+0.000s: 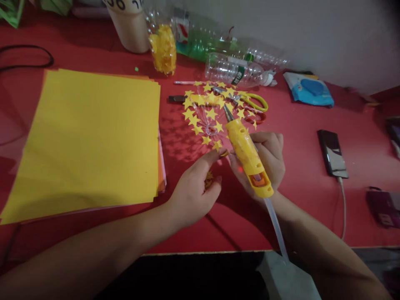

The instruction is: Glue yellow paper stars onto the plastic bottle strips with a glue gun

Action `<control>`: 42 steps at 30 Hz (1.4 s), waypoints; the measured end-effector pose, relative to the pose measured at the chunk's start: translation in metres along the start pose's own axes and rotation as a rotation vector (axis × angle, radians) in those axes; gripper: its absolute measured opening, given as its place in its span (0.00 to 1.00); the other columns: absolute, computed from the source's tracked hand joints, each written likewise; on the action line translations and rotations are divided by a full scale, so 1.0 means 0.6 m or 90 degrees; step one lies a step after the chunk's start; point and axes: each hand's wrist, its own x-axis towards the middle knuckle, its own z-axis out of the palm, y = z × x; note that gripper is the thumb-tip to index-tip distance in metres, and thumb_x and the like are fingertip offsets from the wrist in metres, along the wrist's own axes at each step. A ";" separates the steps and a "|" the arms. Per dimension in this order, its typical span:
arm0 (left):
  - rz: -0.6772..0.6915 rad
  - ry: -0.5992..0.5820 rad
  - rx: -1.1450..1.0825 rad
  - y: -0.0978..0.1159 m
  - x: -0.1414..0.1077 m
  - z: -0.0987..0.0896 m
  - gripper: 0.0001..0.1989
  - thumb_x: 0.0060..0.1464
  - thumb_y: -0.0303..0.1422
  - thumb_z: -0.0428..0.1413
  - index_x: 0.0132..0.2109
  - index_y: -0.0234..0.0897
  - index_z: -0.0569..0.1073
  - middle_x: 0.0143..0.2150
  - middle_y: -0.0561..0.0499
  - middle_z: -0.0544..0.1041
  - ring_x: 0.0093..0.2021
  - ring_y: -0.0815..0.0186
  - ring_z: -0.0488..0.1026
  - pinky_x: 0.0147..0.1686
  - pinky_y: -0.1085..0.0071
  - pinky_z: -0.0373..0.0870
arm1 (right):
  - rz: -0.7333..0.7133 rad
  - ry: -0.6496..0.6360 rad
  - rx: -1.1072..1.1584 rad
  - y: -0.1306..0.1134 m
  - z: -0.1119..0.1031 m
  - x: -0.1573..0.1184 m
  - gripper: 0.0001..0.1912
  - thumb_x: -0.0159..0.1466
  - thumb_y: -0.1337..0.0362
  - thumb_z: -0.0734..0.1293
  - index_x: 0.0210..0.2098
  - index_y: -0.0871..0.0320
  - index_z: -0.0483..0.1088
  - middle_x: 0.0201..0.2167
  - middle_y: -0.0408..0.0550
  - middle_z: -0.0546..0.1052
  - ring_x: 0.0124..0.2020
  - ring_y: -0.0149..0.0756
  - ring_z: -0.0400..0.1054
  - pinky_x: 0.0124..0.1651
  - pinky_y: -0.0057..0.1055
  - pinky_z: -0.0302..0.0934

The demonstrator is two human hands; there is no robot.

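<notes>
My right hand (pixel 265 154) is wrapped round a yellow hot glue gun (pixel 246 152), its metal nozzle pointing up and left. A clear glue stick (pixel 276 227) sticks out of its back end. My left hand (pixel 196 187) has a small yellow paper star (pixel 224 153) at its fingertips, close to the right hand; its thumb stands apart. Below the left palm lie more yellow pieces (pixel 208 179), partly hidden. Just beyond both hands stands a clear plastic piece cut into thin strips (pixel 211 130), with several yellow stars (pixel 211 113) on the strip ends.
Yellow paper sheets (pixel 93 137) lie stacked at left. Behind the stars are a cutter (pixel 177 99), scissors (pixel 258 101) and clear plastic bottles (pixel 231 70). A cup (pixel 133 31) stands at the back. At right lie a wipes pack (pixel 309 88) and a cabled phone (pixel 332 153).
</notes>
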 end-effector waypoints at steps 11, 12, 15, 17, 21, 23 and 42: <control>-0.005 0.005 0.008 0.002 0.000 0.000 0.23 0.53 0.27 0.50 0.57 0.36 0.69 0.51 0.43 0.78 0.43 0.61 0.78 0.48 0.60 0.75 | 0.005 -0.002 0.005 -0.005 -0.001 0.001 0.05 0.65 0.64 0.64 0.32 0.53 0.68 0.33 0.47 0.72 0.36 0.39 0.64 0.38 0.40 0.58; -0.004 0.010 0.003 0.002 0.001 0.000 0.23 0.53 0.28 0.50 0.58 0.37 0.68 0.54 0.43 0.77 0.48 0.59 0.77 0.52 0.58 0.74 | 0.012 -0.007 0.009 -0.006 -0.004 0.001 0.04 0.64 0.65 0.65 0.32 0.53 0.68 0.33 0.47 0.72 0.36 0.39 0.64 0.38 0.40 0.59; -0.004 0.009 -0.001 0.004 0.002 -0.002 0.22 0.55 0.29 0.50 0.57 0.39 0.68 0.59 0.45 0.74 0.58 0.57 0.72 0.58 0.55 0.69 | -0.001 -0.001 0.019 -0.006 -0.014 -0.001 0.03 0.61 0.67 0.68 0.34 0.53 0.69 0.34 0.49 0.72 0.36 0.41 0.65 0.37 0.41 0.61; -0.011 -0.002 0.002 0.005 0.003 -0.004 0.21 0.56 0.29 0.50 0.57 0.39 0.69 0.60 0.45 0.73 0.60 0.57 0.70 0.60 0.54 0.67 | -0.050 0.004 0.018 -0.002 -0.017 -0.002 0.04 0.60 0.67 0.69 0.34 0.53 0.69 0.33 0.49 0.73 0.35 0.40 0.66 0.40 0.43 0.63; -0.034 -0.006 -0.015 0.003 0.003 -0.006 0.21 0.56 0.30 0.51 0.57 0.37 0.68 0.59 0.43 0.73 0.60 0.55 0.70 0.60 0.53 0.67 | -0.126 0.007 0.058 0.009 -0.012 -0.006 0.02 0.62 0.62 0.65 0.33 0.53 0.68 0.30 0.47 0.76 0.32 0.40 0.69 0.48 0.50 0.63; -0.036 0.003 -0.041 0.000 0.002 -0.004 0.22 0.55 0.29 0.51 0.58 0.38 0.68 0.60 0.43 0.73 0.60 0.56 0.69 0.61 0.53 0.66 | -0.133 0.016 0.099 0.013 -0.009 -0.009 0.04 0.63 0.61 0.63 0.33 0.53 0.67 0.28 0.45 0.76 0.33 0.41 0.71 0.53 0.54 0.61; -0.020 -0.012 -0.101 0.003 0.004 -0.004 0.24 0.55 0.27 0.51 0.59 0.29 0.65 0.60 0.38 0.72 0.61 0.54 0.68 0.61 0.54 0.66 | -0.158 0.015 0.109 0.005 -0.008 -0.010 0.06 0.66 0.61 0.60 0.31 0.50 0.65 0.26 0.44 0.80 0.40 0.47 0.75 0.59 0.62 0.56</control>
